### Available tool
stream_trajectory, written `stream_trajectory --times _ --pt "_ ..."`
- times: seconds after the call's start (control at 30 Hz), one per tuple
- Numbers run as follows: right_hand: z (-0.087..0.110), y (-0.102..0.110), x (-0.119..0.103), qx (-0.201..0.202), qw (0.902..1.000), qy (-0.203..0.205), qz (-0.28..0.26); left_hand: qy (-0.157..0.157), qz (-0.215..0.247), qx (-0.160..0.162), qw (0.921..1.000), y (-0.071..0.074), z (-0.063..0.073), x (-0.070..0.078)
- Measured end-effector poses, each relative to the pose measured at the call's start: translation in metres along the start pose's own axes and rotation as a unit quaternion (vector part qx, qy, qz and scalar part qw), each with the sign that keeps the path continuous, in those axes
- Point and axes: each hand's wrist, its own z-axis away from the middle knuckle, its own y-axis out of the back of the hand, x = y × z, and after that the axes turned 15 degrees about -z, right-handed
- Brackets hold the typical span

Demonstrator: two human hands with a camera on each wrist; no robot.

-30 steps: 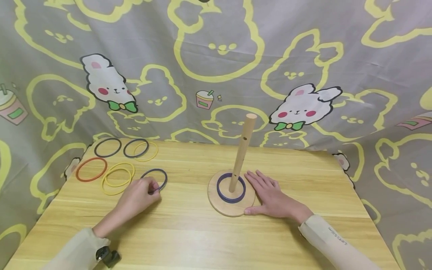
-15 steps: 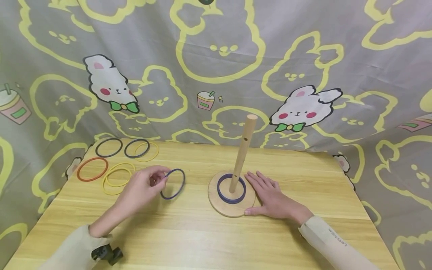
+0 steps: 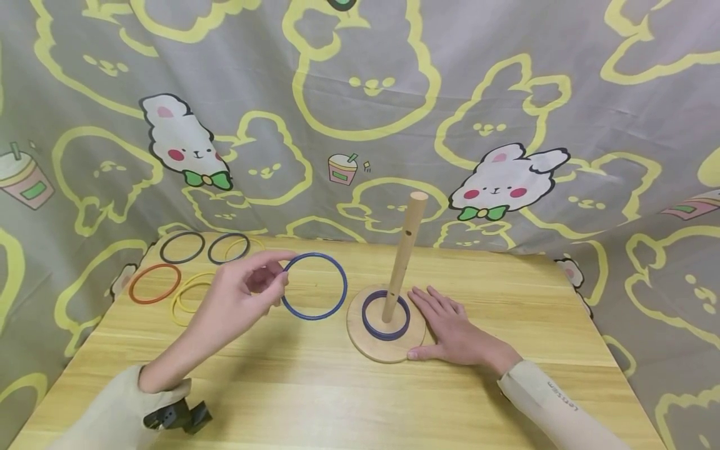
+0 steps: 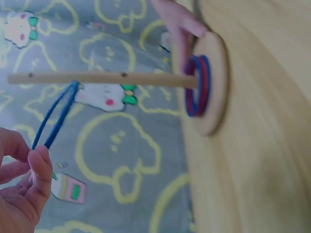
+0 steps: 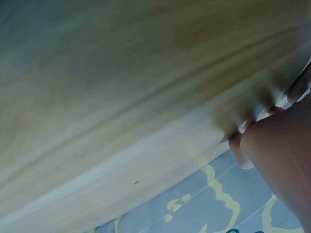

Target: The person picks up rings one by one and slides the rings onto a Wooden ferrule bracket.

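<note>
My left hand pinches the left edge of a blue ring between thumb and fingers. The ring is lifted off the table and stands left of a wooden peg. That peg rises from a round wooden base. Around its foot lies a small stack of rings, where blue and red show in the left wrist view. My right hand lies with straight fingers against the base's right edge, thumb at its front. The right wrist view shows only part of that hand and the table.
At the table's left lie a red ring, overlapping yellow rings, a dark blue ring and another dark blue ring overlapping a yellow one. A patterned curtain hangs behind the wooden table.
My left hand has picked the blue ring up off the table and carried it up and right, turning it upright towards the peg. The right hand and base have stayed put.
</note>
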Motion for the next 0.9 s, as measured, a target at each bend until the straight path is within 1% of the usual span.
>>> stream_trajectory --times 0.1,0.2,0.37,0.57,0.63,0.73,0.8,0.9 --pt "0.001 0.0 0.0 0.001 1.0 0.0 0.0 0.014 0.055 -0.014 0.9983 0.004 -0.01 0.015" --pt "0.001 0.0 0.001 0.001 1.0 0.001 -0.001 0.02 0.103 -0.02 0.9943 0.007 -0.022 0.029" --pt "0.001 0.0 0.001 0.001 1.0 0.004 0.004 0.011 0.147 -0.005 0.989 0.01 -0.045 0.054" --pt "0.001 0.001 0.002 0.0 1.0 0.005 0.003 -0.018 0.193 0.014 0.9809 0.006 -0.072 0.084" --pt "0.001 0.0 0.002 0.002 1.0 0.007 0.003 -0.027 0.206 0.016 0.978 0.003 -0.079 0.09" --pt "0.001 -0.001 0.003 0.003 0.9999 0.01 0.005 -0.026 0.224 0.01 0.9742 -0.003 -0.088 0.096" --pt "0.001 -0.001 0.003 0.004 0.9999 0.012 0.006 -0.019 0.237 0.001 0.9713 -0.007 -0.092 0.097" --pt "0.001 0.0 0.003 0.005 0.9999 0.012 0.006 -0.001 0.253 -0.013 0.9675 -0.014 -0.096 0.097"
